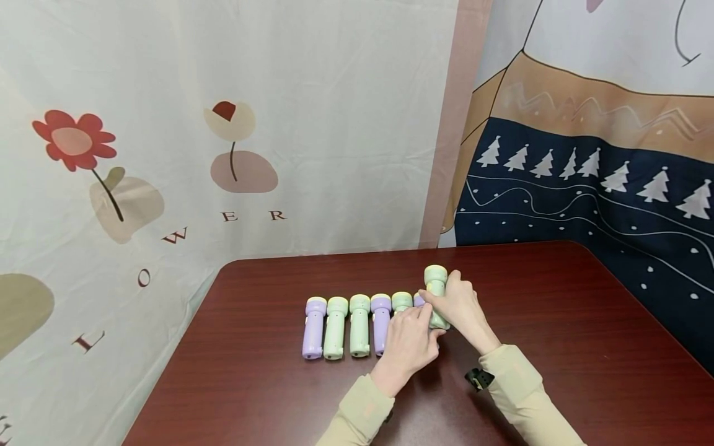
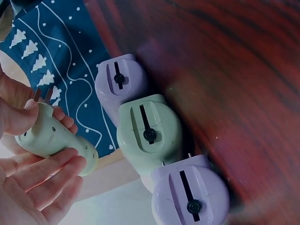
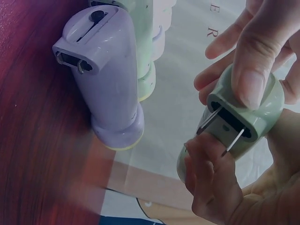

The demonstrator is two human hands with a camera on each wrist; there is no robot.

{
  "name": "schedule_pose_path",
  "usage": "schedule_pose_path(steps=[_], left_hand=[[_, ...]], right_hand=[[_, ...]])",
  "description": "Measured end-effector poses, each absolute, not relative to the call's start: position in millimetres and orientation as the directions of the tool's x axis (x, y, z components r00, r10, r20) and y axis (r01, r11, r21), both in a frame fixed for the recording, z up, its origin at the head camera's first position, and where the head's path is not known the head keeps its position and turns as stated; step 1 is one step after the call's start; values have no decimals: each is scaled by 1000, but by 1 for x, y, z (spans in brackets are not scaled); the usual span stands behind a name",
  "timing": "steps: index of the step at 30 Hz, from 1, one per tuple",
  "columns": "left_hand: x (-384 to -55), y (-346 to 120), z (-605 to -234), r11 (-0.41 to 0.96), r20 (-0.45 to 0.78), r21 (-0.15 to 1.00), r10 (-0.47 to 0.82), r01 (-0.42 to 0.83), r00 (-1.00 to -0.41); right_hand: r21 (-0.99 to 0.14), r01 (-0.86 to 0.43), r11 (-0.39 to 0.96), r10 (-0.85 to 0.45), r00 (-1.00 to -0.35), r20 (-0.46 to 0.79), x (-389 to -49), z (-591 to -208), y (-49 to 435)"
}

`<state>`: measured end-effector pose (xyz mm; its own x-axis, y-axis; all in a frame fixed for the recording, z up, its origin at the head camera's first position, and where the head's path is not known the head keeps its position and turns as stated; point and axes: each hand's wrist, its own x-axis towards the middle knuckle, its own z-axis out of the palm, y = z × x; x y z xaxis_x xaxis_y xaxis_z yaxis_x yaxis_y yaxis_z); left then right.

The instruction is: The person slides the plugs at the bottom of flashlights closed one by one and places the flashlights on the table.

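Observation:
Both hands hold a light green flashlight [image 1: 436, 275] above the table, its head pointing away from me. The right hand [image 1: 460, 303] grips its body from the right. My left hand [image 1: 407, 344] pinches the base end from the left. In the right wrist view, a thumb presses the base of the green flashlight [image 3: 272, 104], and fingertips touch its two folded-out metal plug prongs [image 3: 238, 139]. Nearest to the hands stands a purple flashlight [image 3: 105, 79], the last of the row, partly hidden by the left hand in the head view.
Several purple and green flashlights lie in a row on the dark red table [image 1: 268, 396], among them a purple one [image 1: 314, 331] at the left end and a green one [image 1: 359, 325]. Behind hang a white printed cloth [image 1: 346, 155] and a navy cloth with trees [image 1: 558, 223].

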<state>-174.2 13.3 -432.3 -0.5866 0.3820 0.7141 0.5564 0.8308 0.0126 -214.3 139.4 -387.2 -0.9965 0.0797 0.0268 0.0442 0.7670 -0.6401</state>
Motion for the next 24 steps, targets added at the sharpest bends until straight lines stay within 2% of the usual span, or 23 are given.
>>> schedule_pose_path(steps=[24], left_hand=[[-175,9,-433,815,686,2,420,579,-594]], right_hand=[[-647,61,760,85,-996,5,-215,-387,139]])
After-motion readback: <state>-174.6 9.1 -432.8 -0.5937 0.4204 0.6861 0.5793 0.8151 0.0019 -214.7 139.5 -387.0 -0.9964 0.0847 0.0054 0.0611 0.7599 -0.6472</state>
